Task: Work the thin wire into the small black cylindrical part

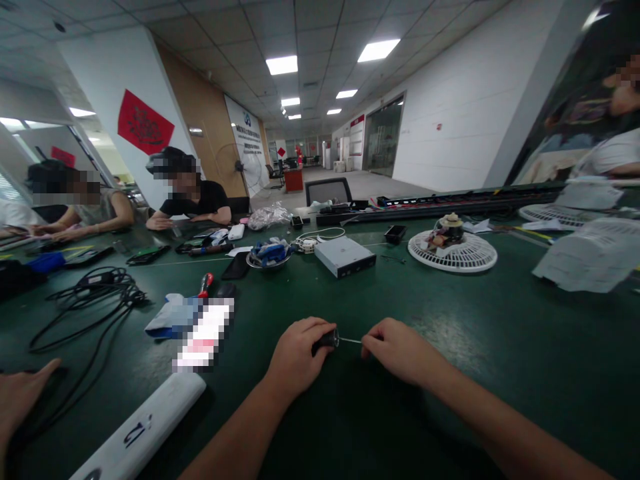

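Observation:
My left hand (299, 353) is wrapped around the black handle of what looks like a screwdriver (329, 339), held level just above the green table. A thin metal shaft runs from the handle to the right. At the far end of that shaft, my right hand (395, 348) pinches it between thumb and fingers, which hide the tip. Beyond both hands lies a silver and black disc drive (345, 256). To the left rest a white-and-blue glove (173, 316) and a red-handled tool (205, 285).
A long white case (145, 430) and another person's hand (25, 393) are at the near left, by black cables (107, 287). A white fan grille with motor (453, 247) and a metal bowl (269, 257) stand farther back. Two co-workers sit at the left.

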